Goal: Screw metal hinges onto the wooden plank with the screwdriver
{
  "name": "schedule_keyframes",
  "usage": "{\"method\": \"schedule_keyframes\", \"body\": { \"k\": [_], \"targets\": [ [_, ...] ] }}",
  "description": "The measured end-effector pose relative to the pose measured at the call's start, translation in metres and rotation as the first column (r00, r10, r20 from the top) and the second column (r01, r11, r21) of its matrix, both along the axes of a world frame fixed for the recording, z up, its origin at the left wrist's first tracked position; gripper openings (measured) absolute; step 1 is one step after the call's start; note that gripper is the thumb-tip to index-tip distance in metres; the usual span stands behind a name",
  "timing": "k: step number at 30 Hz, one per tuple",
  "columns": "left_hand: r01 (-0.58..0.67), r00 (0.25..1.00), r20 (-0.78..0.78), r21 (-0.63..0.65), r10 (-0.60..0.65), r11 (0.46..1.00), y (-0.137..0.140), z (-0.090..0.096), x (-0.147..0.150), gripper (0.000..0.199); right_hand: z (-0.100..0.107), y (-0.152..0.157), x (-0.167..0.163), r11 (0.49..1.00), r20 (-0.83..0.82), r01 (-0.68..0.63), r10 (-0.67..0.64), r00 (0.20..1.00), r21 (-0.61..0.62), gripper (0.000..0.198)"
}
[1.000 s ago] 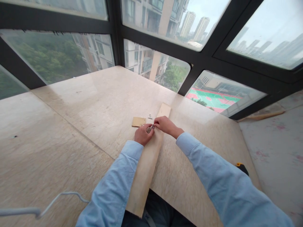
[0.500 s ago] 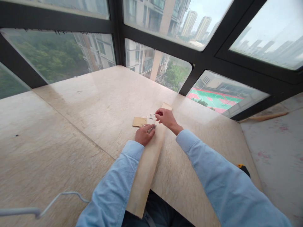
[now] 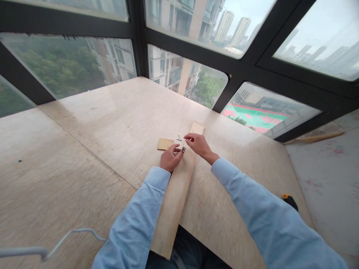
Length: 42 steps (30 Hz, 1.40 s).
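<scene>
My left hand (image 3: 170, 158) rests on a long, pale wooden board (image 3: 179, 194) and pinches a small silver metal hinge (image 3: 183, 150) between thumb and fingers. Just beyond it, my right hand (image 3: 198, 144) is closed in a pinch over the board's far part. A tiny thin screw seems to stick out at its fingertips, too small to see clearly. Several loose small screws (image 3: 178, 139) lie beside the board. A small square wooden piece (image 3: 165, 144) lies left of them, near my left fingers.
The board lies on a wide beige stone-like ledge (image 3: 92, 130), its near end overhanging the edge by my lap. A black and yellow tool (image 3: 290, 201) sits at the right. A white cable (image 3: 73, 231) runs at lower left. Dark-framed windows (image 3: 238, 71) border the far side.
My right hand has shifted slightly right and nearer to me. My left fingers have opened out a little, and the hinge is tilted differently in them.
</scene>
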<state>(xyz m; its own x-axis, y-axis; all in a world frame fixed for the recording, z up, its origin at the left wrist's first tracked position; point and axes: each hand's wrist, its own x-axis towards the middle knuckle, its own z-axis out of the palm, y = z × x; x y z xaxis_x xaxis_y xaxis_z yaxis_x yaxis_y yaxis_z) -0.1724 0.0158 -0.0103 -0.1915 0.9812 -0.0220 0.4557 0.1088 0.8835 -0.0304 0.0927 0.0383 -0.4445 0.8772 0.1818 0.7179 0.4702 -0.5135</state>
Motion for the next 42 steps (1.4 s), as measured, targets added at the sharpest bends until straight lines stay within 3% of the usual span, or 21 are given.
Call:
{"method": "schedule_keyframes", "body": {
  "k": [5,10,19,28,37,42],
  "targets": [
    [-0.022,0.981,0.193,0.0,0.021,1.0,0.005,-0.008,-0.003,0.038,0.005,-0.025,0.015,0.993,0.135,-0.116,0.119,0.984,-0.031,0.011],
    [-0.028,0.956,0.293,0.015,0.022,1.0,0.008,-0.012,-0.007,0.037,0.007,-0.044,0.007,0.987,0.306,-0.148,0.159,0.939,-0.059,0.015],
    [-0.015,0.938,0.345,0.054,-0.004,0.998,0.01,-0.019,-0.008,0.033,0.021,-0.038,-0.014,0.972,0.543,-0.2,0.233,0.807,-0.121,0.027],
    [0.003,0.946,0.324,0.087,-0.031,0.996,0.011,-0.024,-0.008,0.028,0.028,-0.013,-0.016,0.927,0.577,-0.288,0.374,0.726,-0.239,0.02],
    [0.053,0.956,0.277,0.146,-0.092,0.988,0.009,-0.018,-0.007,0.025,0.042,-0.014,-0.025,0.896,0.598,-0.342,0.443,0.668,-0.282,0.018],
    [0.063,0.932,0.349,0.113,-0.099,0.992,0.009,-0.016,-0.009,0.029,0.042,-0.011,-0.021,0.897,0.598,-0.351,0.441,0.669,-0.269,0.016]
  ]
}}
